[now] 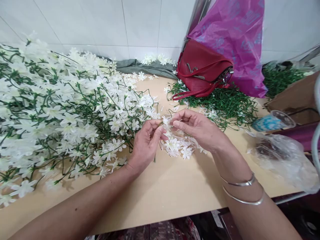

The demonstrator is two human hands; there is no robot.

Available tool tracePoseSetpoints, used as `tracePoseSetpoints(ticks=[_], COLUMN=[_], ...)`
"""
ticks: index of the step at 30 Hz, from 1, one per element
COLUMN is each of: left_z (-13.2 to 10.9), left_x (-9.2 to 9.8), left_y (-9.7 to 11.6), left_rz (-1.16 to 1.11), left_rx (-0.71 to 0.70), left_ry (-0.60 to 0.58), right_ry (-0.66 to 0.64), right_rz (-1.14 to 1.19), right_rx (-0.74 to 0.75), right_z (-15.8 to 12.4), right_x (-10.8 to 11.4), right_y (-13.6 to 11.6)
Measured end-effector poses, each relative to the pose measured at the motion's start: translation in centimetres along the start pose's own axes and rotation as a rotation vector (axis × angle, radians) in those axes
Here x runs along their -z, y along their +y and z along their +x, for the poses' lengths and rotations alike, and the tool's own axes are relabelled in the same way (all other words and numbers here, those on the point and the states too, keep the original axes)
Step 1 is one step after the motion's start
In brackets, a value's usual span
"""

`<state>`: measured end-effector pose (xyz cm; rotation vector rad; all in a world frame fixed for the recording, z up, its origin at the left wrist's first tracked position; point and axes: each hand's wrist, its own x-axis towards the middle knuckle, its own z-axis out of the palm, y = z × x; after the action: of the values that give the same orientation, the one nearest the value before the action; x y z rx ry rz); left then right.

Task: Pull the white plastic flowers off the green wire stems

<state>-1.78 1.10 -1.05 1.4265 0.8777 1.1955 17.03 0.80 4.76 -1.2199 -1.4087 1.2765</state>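
My left hand [145, 145] pinches a white artificial flower [165, 120] between thumb and forefinger, its thin petals standing just above the fingertips and a slender stem [154, 157] showing below the palm. My right hand [200, 129] faces it, thumb and fingers curved to a narrow gap close to the petals; whether anything fine lies between them I cannot tell. Two smooth metal bangles [241, 184] ring my right forearm. Beneath my hands, on the pale, smooth counter [155, 196], lie thin white filaments [170, 152] in a loose heap, with flat, star-shaped loose blossoms [186, 152] among them. To my left rises a dense mound of white flowers [70, 116], their petals soft and pointed, their green stems wiry and bent. Beyond my right hand, a tangle of green stems [226, 105] lies partly under a red handbag [200, 68] with slim straps; behind it stands a crinkled magenta plastic bag [232, 46]. Farther right are a tipped, clear-rimmed cup [272, 121] with blue-and-white patterning and a translucent plastic bag [292, 163] with dark contents. Glossy white tiles [142, 25] back the counter.
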Motion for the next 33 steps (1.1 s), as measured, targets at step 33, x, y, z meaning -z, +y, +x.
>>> tracePoseSetpoints(ticks=[33], left_z=[-0.1], left_x=[-0.2], left_y=[0.1], left_rz=[-0.096], left_rx=[0.082], left_ry=[0.025], right_ry=[0.185], right_rz=[-0.817], right_rx=[0.127], right_z=[-1.9], right_x=[1.5], right_y=[3.4])
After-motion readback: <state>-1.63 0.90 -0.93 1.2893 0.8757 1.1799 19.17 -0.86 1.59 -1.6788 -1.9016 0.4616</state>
